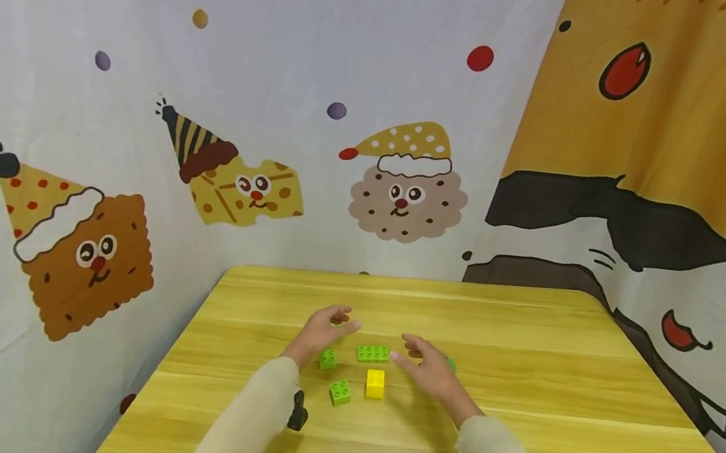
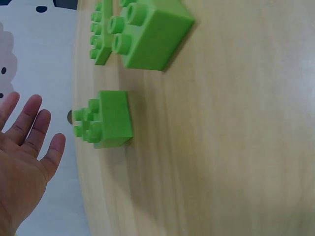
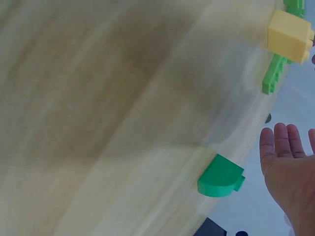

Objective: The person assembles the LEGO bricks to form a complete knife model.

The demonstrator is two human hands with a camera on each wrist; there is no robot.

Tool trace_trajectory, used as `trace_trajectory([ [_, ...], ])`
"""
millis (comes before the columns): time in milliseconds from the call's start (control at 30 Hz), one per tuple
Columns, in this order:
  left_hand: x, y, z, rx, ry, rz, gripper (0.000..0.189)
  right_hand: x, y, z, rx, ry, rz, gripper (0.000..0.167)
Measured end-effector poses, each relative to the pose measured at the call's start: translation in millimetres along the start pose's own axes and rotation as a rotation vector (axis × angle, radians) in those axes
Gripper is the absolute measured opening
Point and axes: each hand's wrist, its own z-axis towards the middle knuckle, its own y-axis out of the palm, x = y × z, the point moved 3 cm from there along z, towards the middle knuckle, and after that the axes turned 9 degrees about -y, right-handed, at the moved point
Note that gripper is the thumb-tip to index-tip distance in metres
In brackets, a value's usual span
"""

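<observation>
My left hand (image 1: pixel 323 331) hovers above the wooden table, its fingers loosely bent and holding nothing. Beneath it and nearer me are two light green toy bricks (image 1: pixel 327 359), (image 1: pixel 340 392); both have studs on top. Facing it, my right hand (image 1: pixel 429 370) is also raised with nothing in its grasp. A flat light green brick (image 1: pixel 372 353) lies between the hands, and a yellow brick (image 1: pixel 375 383) stands just in front of it. The right hand mostly covers a darker green brick (image 1: pixel 451 364), whose rounded side shows in the right wrist view.
The wooden table (image 1: pixel 514 434) reaches back to a white cloth wall (image 1: pixel 330 31) printed with cartoon snacks. A curtain with large animal faces (image 1: pixel 669 155) hangs at the right. Dark wrist straps (image 1: pixel 298 412) show under the sleeves.
</observation>
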Motion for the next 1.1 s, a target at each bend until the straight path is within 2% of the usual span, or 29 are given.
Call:
trace_trajectory([
  [267,-8.2,5.5,1.6,0.004,-0.026,0.012,0.055,6.3,11.2,-5.0,-0.009,0.02,0.04,0.061],
  [500,-12.1,12.3,4.2,-0.021,-0.025,-0.002,0.058,8.9,20.3,-9.3,-0.053,0.043,0.123,0.063],
  [767,-16.6,20.9,9.2,-0.04,-0.032,0.048,0.054,12.9,28.3,-10.3,-0.104,0.025,0.179,0.068],
  [1100,-23.7,25.2,10.6,-0.045,-0.04,0.042,0.054,17.1,37.5,-13.6,-0.116,0.02,0.207,0.06],
])
